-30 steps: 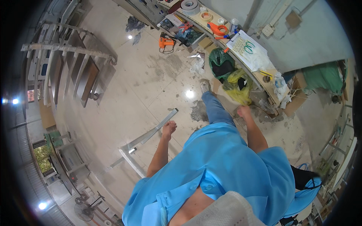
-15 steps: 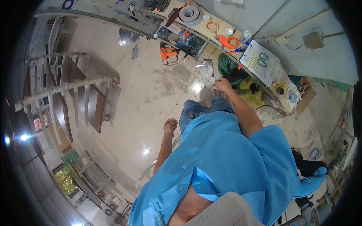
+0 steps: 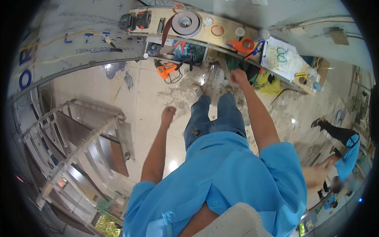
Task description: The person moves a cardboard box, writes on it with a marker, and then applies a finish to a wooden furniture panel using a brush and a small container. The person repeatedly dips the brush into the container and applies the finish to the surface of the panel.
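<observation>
At the far left an aluminium stepladder (image 3: 75, 138) lies on the pale tiled floor (image 3: 150, 94), well apart from the person. Above it a long printed panel (image 3: 79, 43) leans along the floor's edge. The left hand (image 3: 168, 115) hangs over bare floor with the fingers curled loosely inward, holding nothing. Beyond it, an orange power drill (image 3: 166, 70) sits on the floor with its black cord looped beside it, just below the edge of a wooden workbench (image 3: 221, 37). On the bench top are two black tool batteries (image 3: 135, 20), a large grey tape roll (image 3: 184, 23), a smaller tan tape ring (image 3: 217, 30) and an orange clamp-like tool (image 3: 241, 45). The right hand (image 3: 238, 76) reaches forward to the bench's lower edge, closed into a fist near dark green stuff (image 3: 236, 63) there; whether it grips anything I cannot tell. Further right a white printed bag (image 3: 281, 58) lies on the bench, with a yellow bag (image 3: 265, 81) below it. At the far right another person in a blue shirt (image 3: 349, 156) bends over the floor.
</observation>
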`<state>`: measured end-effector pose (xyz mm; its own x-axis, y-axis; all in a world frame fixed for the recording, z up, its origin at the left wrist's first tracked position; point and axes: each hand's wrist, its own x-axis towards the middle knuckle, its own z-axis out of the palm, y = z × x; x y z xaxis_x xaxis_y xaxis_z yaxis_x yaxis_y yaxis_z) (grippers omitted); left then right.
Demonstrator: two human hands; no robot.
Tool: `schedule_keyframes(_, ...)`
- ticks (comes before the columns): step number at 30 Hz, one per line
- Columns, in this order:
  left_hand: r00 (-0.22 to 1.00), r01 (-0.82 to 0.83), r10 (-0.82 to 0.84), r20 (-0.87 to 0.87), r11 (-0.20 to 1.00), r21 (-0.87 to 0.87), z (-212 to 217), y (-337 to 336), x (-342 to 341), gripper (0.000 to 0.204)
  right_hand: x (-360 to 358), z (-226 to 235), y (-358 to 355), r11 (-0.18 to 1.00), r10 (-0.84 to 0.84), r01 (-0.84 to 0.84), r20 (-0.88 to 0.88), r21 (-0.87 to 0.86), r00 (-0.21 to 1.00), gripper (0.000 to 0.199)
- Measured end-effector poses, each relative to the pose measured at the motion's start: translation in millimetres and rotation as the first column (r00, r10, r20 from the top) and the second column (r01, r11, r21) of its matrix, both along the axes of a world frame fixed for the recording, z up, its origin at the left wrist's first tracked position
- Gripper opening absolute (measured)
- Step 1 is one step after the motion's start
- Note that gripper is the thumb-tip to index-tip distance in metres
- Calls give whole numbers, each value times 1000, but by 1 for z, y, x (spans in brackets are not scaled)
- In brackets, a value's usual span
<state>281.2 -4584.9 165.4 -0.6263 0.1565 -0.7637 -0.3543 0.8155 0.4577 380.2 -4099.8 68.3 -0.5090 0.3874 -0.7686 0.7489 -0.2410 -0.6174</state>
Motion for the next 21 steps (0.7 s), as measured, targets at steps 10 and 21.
schedule_keyframes(10, 927, 375, -330, -178, 816, 440, -32, 304, -161, 47, -126, 2, -20, 940, -224, 267, -206, 213, 953, 38)
schedule_keyframes(21, 477, 731, -720, -504, 643, -228, -94, 422, -212, 45, -164, -22, -8, 826, 157, -221, 164, 519, 974, 77)
